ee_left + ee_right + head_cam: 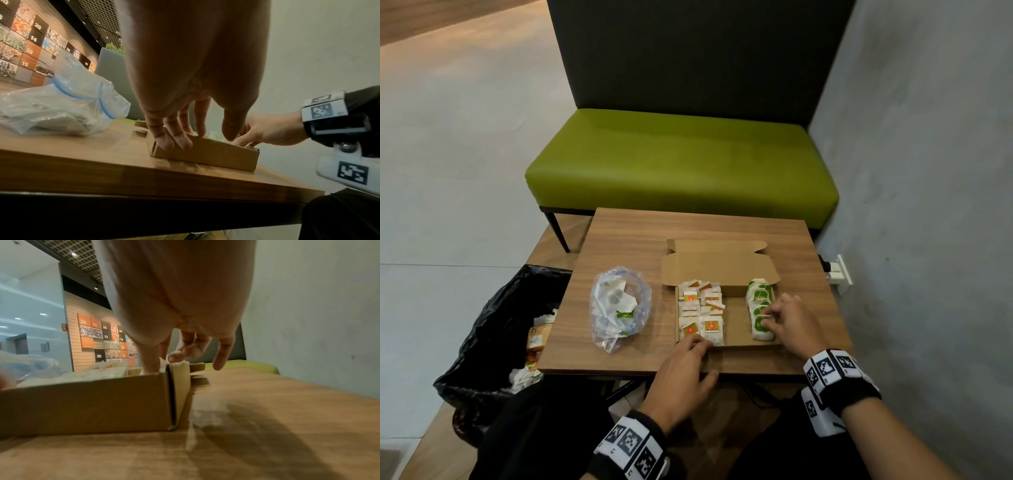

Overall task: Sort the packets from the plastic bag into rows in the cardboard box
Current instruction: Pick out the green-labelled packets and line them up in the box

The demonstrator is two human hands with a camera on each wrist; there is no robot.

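From my head view, the cardboard box sits on the wooden table, lid flapped away from me, orange packets along its left wall and green packets running near-to-far along its right wall, a bare strip between; the plastic bag lies left of the box. At my left wrist, my left hand rests straight fingers on the box's near-left rim. At my right wrist, my right hand dips curled fingertips into the box's near-right corner; I cannot tell whether they pinch a packet.
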